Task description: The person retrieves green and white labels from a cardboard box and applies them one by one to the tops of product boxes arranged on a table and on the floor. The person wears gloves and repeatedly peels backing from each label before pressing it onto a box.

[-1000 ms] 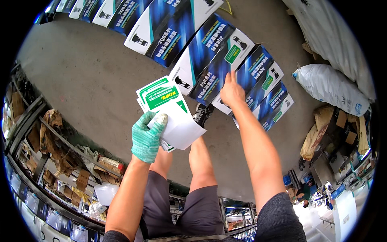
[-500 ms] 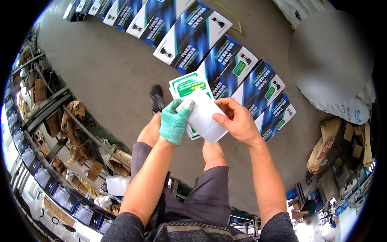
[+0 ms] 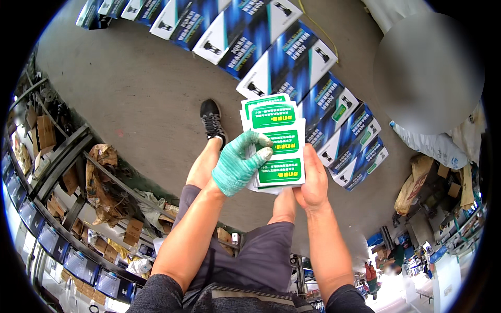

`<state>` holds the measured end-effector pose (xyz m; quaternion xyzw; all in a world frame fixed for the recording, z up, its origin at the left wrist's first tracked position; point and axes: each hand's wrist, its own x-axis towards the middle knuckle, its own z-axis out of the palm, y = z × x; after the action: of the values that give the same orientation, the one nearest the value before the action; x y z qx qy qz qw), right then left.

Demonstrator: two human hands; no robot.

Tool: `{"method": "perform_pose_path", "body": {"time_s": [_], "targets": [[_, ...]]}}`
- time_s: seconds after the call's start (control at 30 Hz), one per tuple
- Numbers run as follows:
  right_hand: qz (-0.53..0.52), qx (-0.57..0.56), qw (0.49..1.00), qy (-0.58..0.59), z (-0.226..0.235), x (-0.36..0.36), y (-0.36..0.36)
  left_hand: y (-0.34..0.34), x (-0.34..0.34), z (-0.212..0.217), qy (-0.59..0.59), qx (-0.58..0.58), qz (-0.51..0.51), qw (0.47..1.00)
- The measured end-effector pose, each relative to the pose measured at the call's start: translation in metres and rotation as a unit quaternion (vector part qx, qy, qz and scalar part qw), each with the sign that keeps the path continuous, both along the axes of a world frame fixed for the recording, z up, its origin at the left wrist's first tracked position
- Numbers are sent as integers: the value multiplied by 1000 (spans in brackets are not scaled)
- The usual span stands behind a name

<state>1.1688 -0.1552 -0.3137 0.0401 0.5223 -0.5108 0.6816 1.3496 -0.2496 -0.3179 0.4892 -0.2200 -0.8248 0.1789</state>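
Note:
My left hand (image 3: 240, 164), in a green knit glove, pinches a stack of green-and-white label sheets (image 3: 280, 172) between thumb and fingers. Several green labels with yellow print face up, the sheets fanned unevenly away from me. Bare, my right hand (image 3: 313, 182) grips the stack along its right edge, with most of its fingers hidden behind the sheets. Just past the stack runs a row of blue-and-white cartons (image 3: 287, 60) on the floor. The cartons at its right end carry a similar green label (image 3: 339, 112).
Metal shelving (image 3: 62, 143) with cardboard and wrapped parts stands at my left. White sacks (image 3: 433, 146) and brown torn packaging (image 3: 415, 182) lie at the right. A yellow cord (image 3: 326, 34) crosses the floor behind the cartons. My shoe (image 3: 212, 119) is near the row.
The blank white sheet on top is out of sight, and printed green labels now show. My right hand has shifted from pinching that sheet to the stack's edge. My left foot shows more fully.

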Motion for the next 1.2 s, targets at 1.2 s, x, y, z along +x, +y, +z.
{"method": "perform_pose_path", "body": {"time_s": [1.2], "targets": [[189, 103, 948, 234, -111, 23, -36, -49, 24, -158, -37, 86, -42, 995]]}}
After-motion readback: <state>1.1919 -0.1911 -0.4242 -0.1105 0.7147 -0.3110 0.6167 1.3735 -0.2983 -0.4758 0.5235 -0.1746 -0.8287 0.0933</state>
